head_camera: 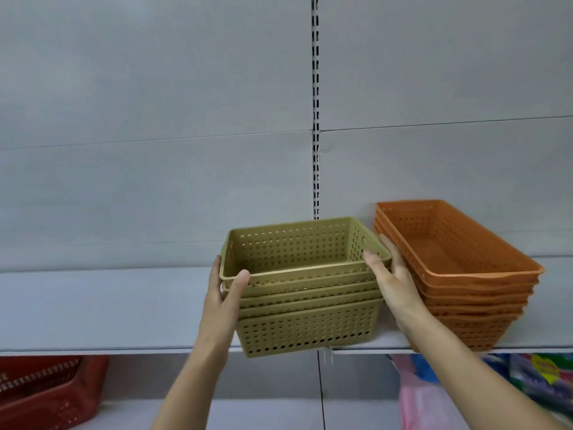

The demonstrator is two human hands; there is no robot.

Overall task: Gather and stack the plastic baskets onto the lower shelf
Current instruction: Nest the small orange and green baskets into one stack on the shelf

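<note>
Both forearms reach up from the bottom edge. Left hand point(224, 293) grips the left end of a stack of olive-green perforated plastic baskets point(305, 287), thumb on the top rim, fingers curled behind. Right hand point(392, 274) holds the right end, thumb over the rim, fingers along the side. Stack sits at the front edge of a grey metal shelf point(108, 308), its lowest basket overhanging slightly. Just right of it, touching the right hand, stands a stack of orange perforated plastic baskets point(465, 274). Below left on a lower shelf: a dark red slotted plastic basket point(46, 389). Below right: blurred coloured packages point(527, 377).
</note>
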